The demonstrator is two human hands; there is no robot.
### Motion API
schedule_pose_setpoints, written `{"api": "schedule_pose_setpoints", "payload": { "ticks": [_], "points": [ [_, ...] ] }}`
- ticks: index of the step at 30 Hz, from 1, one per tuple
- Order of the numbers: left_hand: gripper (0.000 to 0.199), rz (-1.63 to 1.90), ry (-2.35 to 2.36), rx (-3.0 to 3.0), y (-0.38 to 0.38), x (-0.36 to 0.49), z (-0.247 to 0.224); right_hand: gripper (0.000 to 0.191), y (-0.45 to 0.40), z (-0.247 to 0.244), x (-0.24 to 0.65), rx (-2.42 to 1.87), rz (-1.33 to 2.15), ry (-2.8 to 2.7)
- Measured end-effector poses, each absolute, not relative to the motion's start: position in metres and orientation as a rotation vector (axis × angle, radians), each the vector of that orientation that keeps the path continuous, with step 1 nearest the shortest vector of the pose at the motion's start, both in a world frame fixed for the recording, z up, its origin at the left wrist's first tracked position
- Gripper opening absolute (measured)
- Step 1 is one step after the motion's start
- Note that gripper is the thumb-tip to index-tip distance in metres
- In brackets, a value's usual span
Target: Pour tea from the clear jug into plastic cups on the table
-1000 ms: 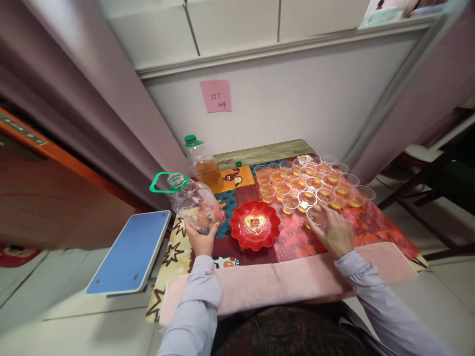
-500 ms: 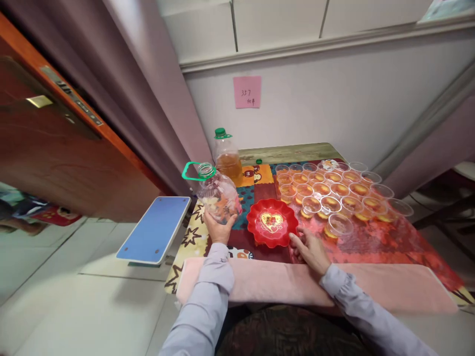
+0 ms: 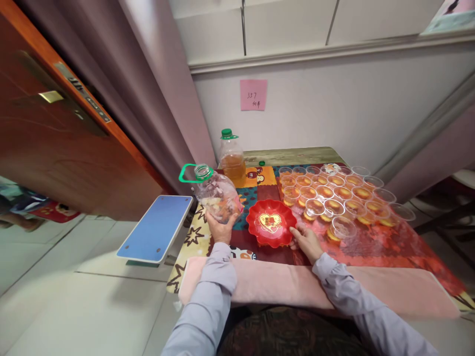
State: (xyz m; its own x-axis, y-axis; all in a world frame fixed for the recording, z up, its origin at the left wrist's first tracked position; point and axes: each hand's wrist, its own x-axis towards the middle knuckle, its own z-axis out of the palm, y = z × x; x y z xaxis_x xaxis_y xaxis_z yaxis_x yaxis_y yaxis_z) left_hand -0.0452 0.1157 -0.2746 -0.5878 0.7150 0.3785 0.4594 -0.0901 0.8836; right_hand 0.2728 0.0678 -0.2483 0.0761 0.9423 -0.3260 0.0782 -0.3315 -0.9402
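Note:
My left hand [image 3: 221,228] is wrapped round the lower part of a clear plastic bottle [image 3: 218,194], which tilts to the left. Its neck has no cap, and a green carry handle [image 3: 189,173] sticks out beside it. My right hand [image 3: 306,243] pinches the right rim of a red scalloped plate [image 3: 256,225] with a gold heart printed in its middle. Behind the tilted bottle stands a second bottle [image 3: 233,165], capped in green and partly filled with amber liquid. Clear plastic cups [image 3: 334,207] with some amber liquid stand in rows right of the plate.
A patterned cloth [image 3: 267,190] covers the table, and a folded pink towel [image 3: 274,282] lies along its front edge. One loose green cap [image 3: 261,163] rests near the back. A blue-topped stool [image 3: 158,227] and a wooden door [image 3: 55,148] are at the left.
The bottle in my left hand leans further to the left. My right hand has closed in on the plate's rim. The whole view has shifted slightly.

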Motion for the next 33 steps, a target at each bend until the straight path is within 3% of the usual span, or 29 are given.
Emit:
{"api": "schedule_pose_setpoints", "payload": {
  "ticks": [11, 15, 26, 33],
  "points": [
    [0.101, 1.812, 1.906, 1.223, 0.112, -0.044, -0.270, 0.056, 0.060, -0.253, 0.268, -1.545, 1.273, -1.115],
    [0.106, 1.819, 1.897, 1.251, 0.113, -0.043, -0.269, 0.063, 0.059, -0.252, 0.268, -1.525, 1.228, -1.113],
    [0.117, 1.801, 1.978, 1.298, 0.110, -0.042, -0.269, 0.031, 0.071, -0.245, 0.266, -1.584, 1.423, -0.962],
    [0.114, 1.760, 1.959, 1.325, 0.112, -0.046, -0.268, 0.030, 0.074, -0.236, 0.260, -1.571, 1.454, -0.891]
  ]
}}
